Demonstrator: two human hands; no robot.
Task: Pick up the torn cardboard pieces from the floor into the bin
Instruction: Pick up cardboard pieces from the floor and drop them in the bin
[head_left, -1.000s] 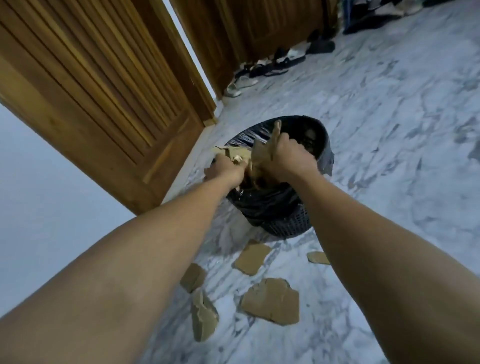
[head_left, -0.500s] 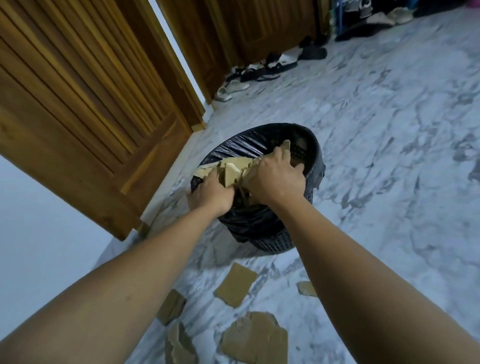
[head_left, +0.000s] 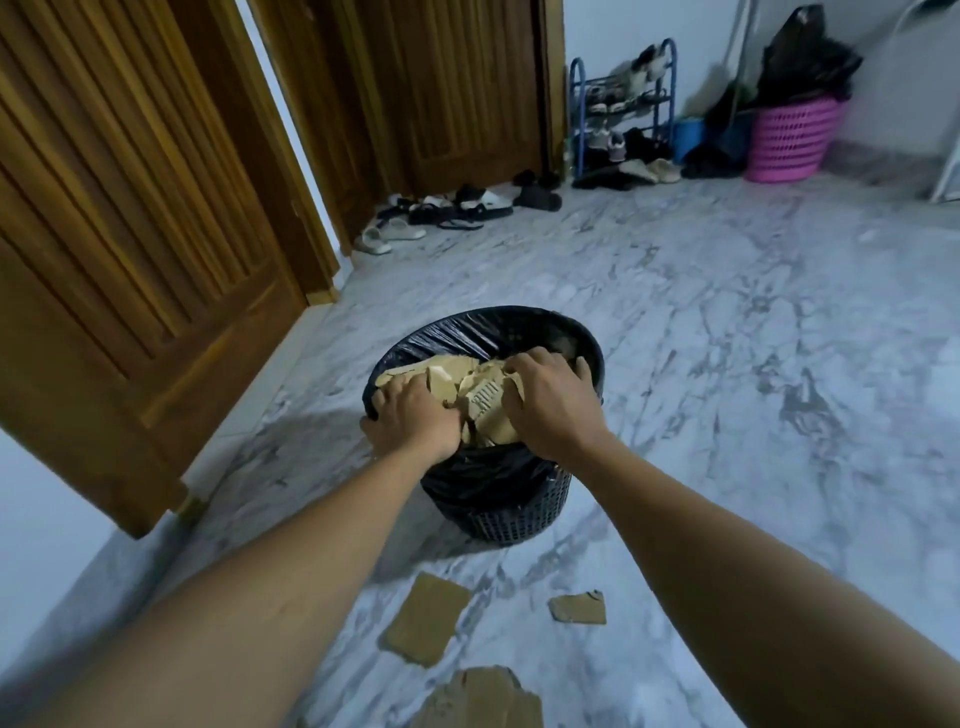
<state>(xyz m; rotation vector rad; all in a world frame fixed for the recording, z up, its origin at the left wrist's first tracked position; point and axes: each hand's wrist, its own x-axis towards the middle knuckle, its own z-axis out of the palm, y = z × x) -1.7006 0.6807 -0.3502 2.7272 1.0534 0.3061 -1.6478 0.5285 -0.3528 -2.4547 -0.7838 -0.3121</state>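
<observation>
Cardboard pieces are lying in the bin, long axis running between our fingers; we are clutching them with left hand and right hand, curled fingertips buried from sight.

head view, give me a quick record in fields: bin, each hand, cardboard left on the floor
bin: black basket with black liner, upright on marble floor, heaped with cardboard
left hand: at the bin's left rim, fingers curled on the cardboard
right hand: on the heap's right side, fingers curled on the cardboard
on floor: rectangular piece, small piece, torn piece cut by frame edge
background: shoes, shoe rack, pink basket
</observation>
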